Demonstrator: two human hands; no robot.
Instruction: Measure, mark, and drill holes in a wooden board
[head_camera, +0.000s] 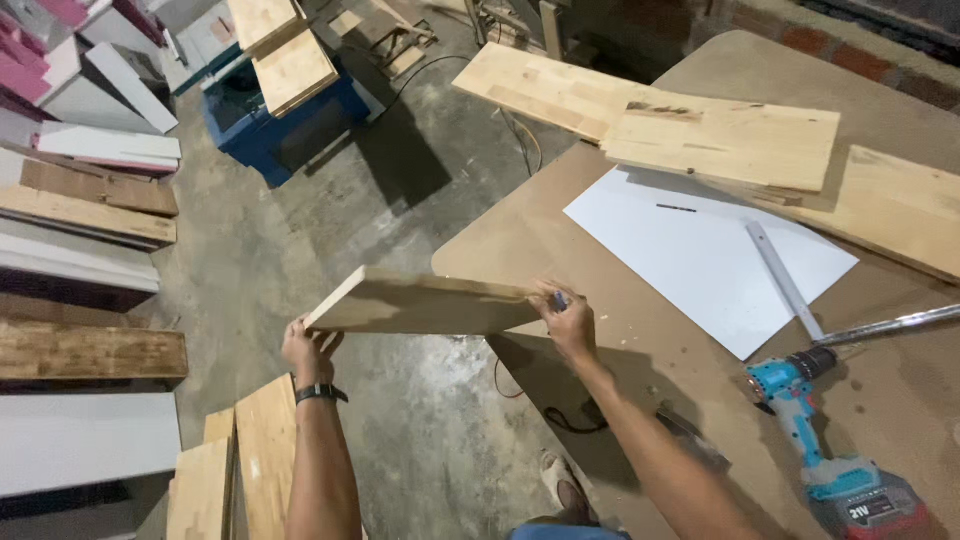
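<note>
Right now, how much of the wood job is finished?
Done: cut pine panels already lie on the brown worktable beside a white sheet. In hand: the left hand and right hand hold a wooden board at the table's edge. Left: the blue cordless drill and metal ruler lie untouched; nothing looks joined.

Stained concrete floor (dim workshop)

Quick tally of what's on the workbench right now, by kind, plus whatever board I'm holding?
Wooden boards lying on the bench: 3
Held board, left hand, right hand: 1
White sheet: 1
Metal ruler: 1
Cordless drill: 1
Total: 7
</note>
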